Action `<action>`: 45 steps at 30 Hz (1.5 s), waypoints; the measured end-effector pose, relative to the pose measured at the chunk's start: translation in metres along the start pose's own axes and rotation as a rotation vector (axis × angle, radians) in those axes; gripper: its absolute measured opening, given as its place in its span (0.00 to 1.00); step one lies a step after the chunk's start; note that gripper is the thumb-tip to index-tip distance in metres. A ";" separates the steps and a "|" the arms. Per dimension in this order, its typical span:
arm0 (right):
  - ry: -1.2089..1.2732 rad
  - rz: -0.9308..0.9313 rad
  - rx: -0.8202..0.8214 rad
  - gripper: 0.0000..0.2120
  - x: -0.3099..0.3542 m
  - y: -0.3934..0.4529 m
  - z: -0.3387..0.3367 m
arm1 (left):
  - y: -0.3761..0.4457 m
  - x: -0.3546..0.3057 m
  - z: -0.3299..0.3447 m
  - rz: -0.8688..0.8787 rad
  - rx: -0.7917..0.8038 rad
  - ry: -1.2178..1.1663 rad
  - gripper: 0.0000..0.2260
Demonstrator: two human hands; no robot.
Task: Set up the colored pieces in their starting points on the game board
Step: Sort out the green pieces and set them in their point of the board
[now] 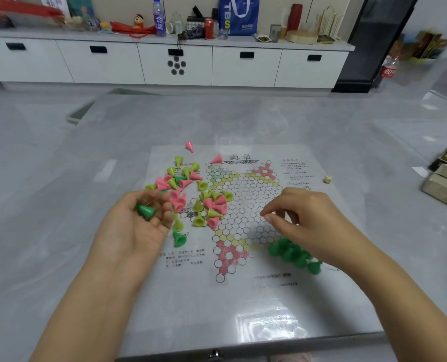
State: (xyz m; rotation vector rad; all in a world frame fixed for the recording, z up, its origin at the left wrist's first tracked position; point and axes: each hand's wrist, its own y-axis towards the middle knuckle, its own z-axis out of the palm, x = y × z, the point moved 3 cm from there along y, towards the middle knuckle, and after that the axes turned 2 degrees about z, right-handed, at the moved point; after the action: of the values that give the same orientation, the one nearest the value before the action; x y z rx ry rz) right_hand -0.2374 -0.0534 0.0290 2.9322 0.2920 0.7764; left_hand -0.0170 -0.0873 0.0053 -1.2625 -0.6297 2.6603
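Roughly a third done: dark green cones (294,253) stand clustered at the board's (243,296) five o'clock point; the left hand (136,226) cradles one green cone (145,210), the right hand (303,218) pinches nothing visible, and pink and yellow-green cones (191,189) lie unsorted at ten o'clock.

The thin white paper game board (245,210) carried a black honeycomb of circles with pink, green and yellow tinted corners. Small plastic cone pieces were pink (218,205), lime (198,220) and dark green (292,253). The glossy tabletop (60,158) was marbled grey.
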 end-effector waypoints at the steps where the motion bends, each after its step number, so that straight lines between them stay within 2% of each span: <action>1: -0.002 -0.018 0.008 0.06 0.006 0.003 0.004 | 0.001 -0.004 -0.005 0.002 -0.023 -0.018 0.10; 5: 0.000 -0.075 0.009 0.08 0.033 0.020 0.024 | 0.006 -0.016 -0.023 0.036 -0.078 0.077 0.08; 9: 0.019 -0.164 0.009 0.10 0.066 0.042 0.049 | 0.011 -0.021 -0.037 -0.021 -0.112 0.087 0.06; 13: 0.017 -0.158 0.003 0.11 0.090 0.064 0.076 | 0.012 -0.027 -0.047 -0.033 -0.099 0.119 0.06; 14: 0.000 -0.148 -0.015 0.11 0.095 0.069 0.081 | 0.012 -0.029 -0.048 0.019 -0.089 0.221 0.06; 16: -0.048 -0.134 -0.040 0.11 0.102 0.078 0.090 | 0.011 -0.030 -0.047 0.219 -0.048 0.615 0.07; 19: -0.243 -0.131 0.068 0.14 0.106 0.088 0.104 | 0.005 -0.024 -0.038 0.585 0.115 1.316 0.10; 21: -0.318 -0.143 0.123 0.15 0.104 0.091 0.109 | 0.003 -0.012 -0.035 0.678 0.212 1.545 0.07; 23: -0.226 -0.134 0.091 0.13 0.101 0.091 0.107 | 0.001 -0.007 -0.035 0.694 0.218 1.617 0.03; 28: 0.195 -0.038 -0.156 0.06 0.095 0.088 0.078 | 0.000 0.005 -0.030 0.730 0.280 1.759 0.17; 31: 0.489 0.078 -0.173 0.07 0.092 0.081 0.059 | -0.002 0.014 -0.024 0.759 0.296 1.825 0.14; 34: 0.561 0.137 -0.182 0.07 0.086 0.075 0.053 | 0.000 0.013 -0.024 0.770 0.263 1.726 0.07; 37: 0.589 0.145 -0.184 0.07 0.083 0.070 0.054 | 0.004 0.004 -0.025 0.685 0.209 1.419 0.04; 39: 0.602 0.109 -0.187 0.08 0.084 0.065 0.054 | 0.007 0.000 -0.026 0.459 0.156 1.088 0.06; 42: 0.527 -0.029 -0.297 0.07 0.093 0.056 0.050 | 0.006 0.000 -0.024 0.011 0.155 0.265 0.07; 43: 0.480 -0.088 -0.350 0.06 0.097 0.054 0.049 | 0.005 0.000 -0.023 -0.076 0.160 0.079 0.06; 45: 0.422 -0.195 -0.398 0.06 0.106 0.050 0.049 | 0.001 -0.001 -0.019 -0.178 0.198 -0.093 0.02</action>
State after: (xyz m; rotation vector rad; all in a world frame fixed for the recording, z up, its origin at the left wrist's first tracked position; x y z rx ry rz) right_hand -0.1148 -0.0820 0.0442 2.3157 0.3928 1.2514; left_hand -0.0014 -0.0824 -0.0048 -0.9877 -0.4527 2.5709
